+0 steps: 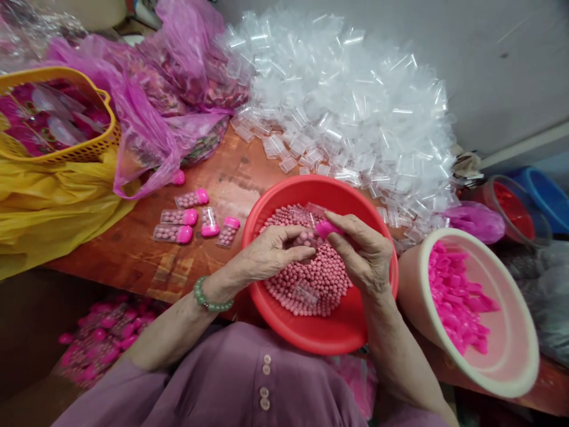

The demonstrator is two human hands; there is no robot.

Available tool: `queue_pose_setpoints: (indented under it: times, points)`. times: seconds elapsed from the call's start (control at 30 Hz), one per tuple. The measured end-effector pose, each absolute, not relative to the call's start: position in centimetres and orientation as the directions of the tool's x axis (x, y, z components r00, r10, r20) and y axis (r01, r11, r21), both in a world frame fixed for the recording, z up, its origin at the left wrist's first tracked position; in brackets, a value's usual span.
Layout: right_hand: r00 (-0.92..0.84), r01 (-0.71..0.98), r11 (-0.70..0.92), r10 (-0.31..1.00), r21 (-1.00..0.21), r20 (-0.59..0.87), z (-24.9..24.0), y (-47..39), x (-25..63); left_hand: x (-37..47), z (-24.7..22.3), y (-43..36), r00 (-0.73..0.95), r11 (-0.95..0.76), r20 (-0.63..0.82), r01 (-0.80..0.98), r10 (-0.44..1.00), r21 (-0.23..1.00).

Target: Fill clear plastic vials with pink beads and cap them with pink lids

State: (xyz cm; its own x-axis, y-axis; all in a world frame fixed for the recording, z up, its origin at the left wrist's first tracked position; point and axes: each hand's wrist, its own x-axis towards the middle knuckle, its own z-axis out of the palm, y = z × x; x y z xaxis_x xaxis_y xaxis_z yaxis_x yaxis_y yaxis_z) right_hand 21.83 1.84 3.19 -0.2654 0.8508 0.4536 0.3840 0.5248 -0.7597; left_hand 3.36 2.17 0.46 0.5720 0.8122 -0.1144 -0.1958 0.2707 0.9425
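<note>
Over a red basin point(320, 332) of pink beads point(326, 276), my left hand point(278, 252) is closed around a clear container point(304, 239) with pink beads inside. My right hand point(359, 246) pinches a bright pink cap point(326, 229) beside the container's right end. Whether cap and container touch is hard to tell. Clear empty containers lie on the beads, one point(306, 293) near the front and another point(314, 209) behind my hands. Left of the basin, several filled containers with pink caps point(178, 217) lie on the wooden table point(226, 172).
Clear containers point(351, 101) are heaped at the back. A pale tub point(515, 320) of pink caps point(460, 296) stands right. At left are a yellow basket point(95, 142), pink plastic bags point(146, 127) and a yellow bag point(66, 207). Capped containers point(106, 335) lie low at left.
</note>
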Motion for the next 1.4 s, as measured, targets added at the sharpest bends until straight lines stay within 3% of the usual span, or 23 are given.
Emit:
queue_pose_setpoints:
  times: [0.2, 0.5, 0.67, 0.87, 1.13, 1.27, 1.4]
  points:
    - [-0.349, 0.409, 0.572, 0.818, -0.712, 0.457, 3.5, 2.0, 21.7, 3.2, 0.2, 2.3, 0.577, 0.231, -0.096, -0.165, 0.811, 0.959]
    - [-0.505, 0.554, 0.631, 0.773, -0.543, 0.383, 4.0, 1.8, 22.6, 3.4, 0.2, 2.4, 0.572, 0.198, -0.118, -0.08, 0.812, 0.977]
    - [-0.437, 0.629, 0.607, 0.793, -0.486, 0.425, 4.0, 1.9, 23.6, 3.3, 0.7, 2.4, 0.539, 0.234, -0.152, -0.087, 0.829, 0.968]
    - [-0.383, 0.61, 0.572, 0.818, -0.548, 0.428, 4.1, 2.1, 23.4, 3.4, 0.5, 2.5, 0.547, 0.272, -0.153, -0.142, 0.823, 0.952]
    - [-0.45, 0.595, 0.582, 0.813, -0.554, 0.37, 4.3, 1.9, 22.4, 3.4, 0.4, 2.5, 0.552, 0.268, -0.141, -0.155, 0.822, 0.951]
    - [-0.352, 0.622, 0.509, 0.86, -0.595, 0.369, 4.2, 2.0, 22.5, 3.4, 0.7, 2.5, 0.551, 0.394, -0.205, -0.249, 0.809, 0.885]
    - [-0.118, 0.523, 0.368, 0.924, -0.769, 0.363, 3.9, 2.5, 21.6, 3.2, 0.9, 2.4, 0.596, 0.534, -0.228, -0.406, 0.77, 0.741]
